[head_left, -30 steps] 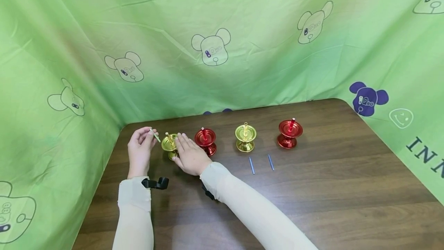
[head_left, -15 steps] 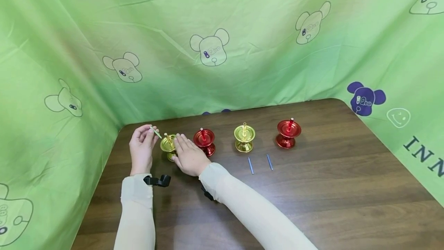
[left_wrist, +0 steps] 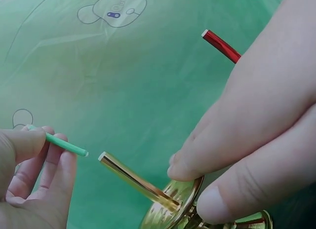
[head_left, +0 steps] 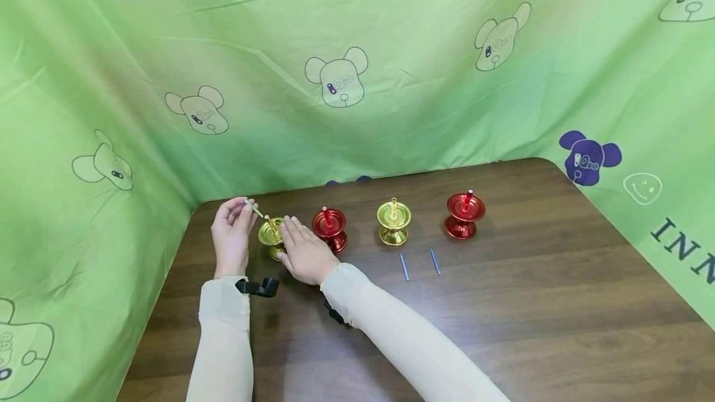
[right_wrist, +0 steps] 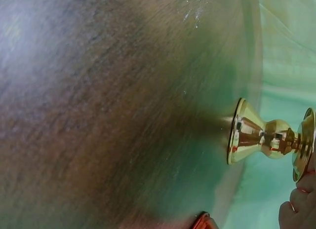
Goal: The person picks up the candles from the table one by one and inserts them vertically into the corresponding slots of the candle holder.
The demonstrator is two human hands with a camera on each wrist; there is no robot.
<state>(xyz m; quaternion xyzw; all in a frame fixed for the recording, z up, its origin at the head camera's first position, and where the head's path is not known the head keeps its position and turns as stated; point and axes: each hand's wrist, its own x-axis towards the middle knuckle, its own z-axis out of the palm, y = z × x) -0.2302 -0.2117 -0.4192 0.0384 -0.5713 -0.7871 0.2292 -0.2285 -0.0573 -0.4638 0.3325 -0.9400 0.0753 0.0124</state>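
My left hand (head_left: 231, 241) pinches a thin green candle (left_wrist: 69, 145) between thumb and fingers. The candle slants, its free end a short gap from the pale-tipped upright tube of a gold candle holder (head_left: 269, 236). With thumb and fingers at the rim of its dish, my right hand (head_left: 309, 257) holds this gold holder, which stands on the table. The right wrist view shows the same holder's flared foot (right_wrist: 247, 135), with fingertips (right_wrist: 294, 209) below the dish. Just beyond the right hand is a red candle holder (head_left: 330, 222), partly covered by it.
Farther right along the brown table (head_left: 503, 315) stand a second gold candle holder (head_left: 393, 222) and another red one (head_left: 465, 216). Two blue candles (head_left: 404, 267) lie in front of them. A green printed cloth (head_left: 268, 123) hangs behind and at the sides.
My left hand has shifted slightly to the right and away from me, bringing the green candle's end closer to the gold holder's tube. The right hand stays at the holder.
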